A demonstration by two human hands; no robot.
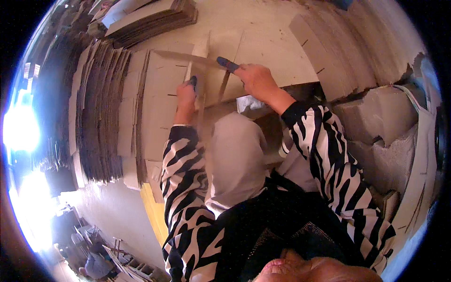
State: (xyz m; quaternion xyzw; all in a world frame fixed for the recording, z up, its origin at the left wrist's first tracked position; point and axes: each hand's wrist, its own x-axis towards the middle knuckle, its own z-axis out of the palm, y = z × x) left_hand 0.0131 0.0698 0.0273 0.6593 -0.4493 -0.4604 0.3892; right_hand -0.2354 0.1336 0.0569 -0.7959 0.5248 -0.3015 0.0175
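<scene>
Right hand [257,81] up top, fingers wrapped tight round a blue handle [227,63], and from that handle a long thin blade [188,57] runs away to the left, lying across the flat cardboard sheet [263,51]. That sheet is our landmark, pale and broad, with short slits cut into its edges.

Left hand [186,94] sits just below the blade, at the near edge of the sheet, curled closed around a second blue-tipped grip [192,82]. What that grip belongs to, I cannot tell; only the tip shows above the knuckles. A narrow upright cardboard strip [201,70] stands right beside that hand, crossing under the blade.

Both forearms come up from below in black-and-white striped sleeves [324,145], the right one angled in from the sheet's right side, the left one rising almost straight.

Left of the sheet, a dense row of stacked cardboard pieces [101,113] stands on edge, brown corrugated sides showing. Above the sheet's far left corner, another stack of flat cardboard [150,19] lies piled. To the right of the sheet, more slotted cardboard fans out, and below that, rough grey blocks [385,127] sit close to the right sleeve.

Between the two arms, just below the sheet's near edge, a grey-clad knee [235,145] pushes up. Far below and left of the sheet, another person [96,265] sits low among scattered cardboard.
</scene>
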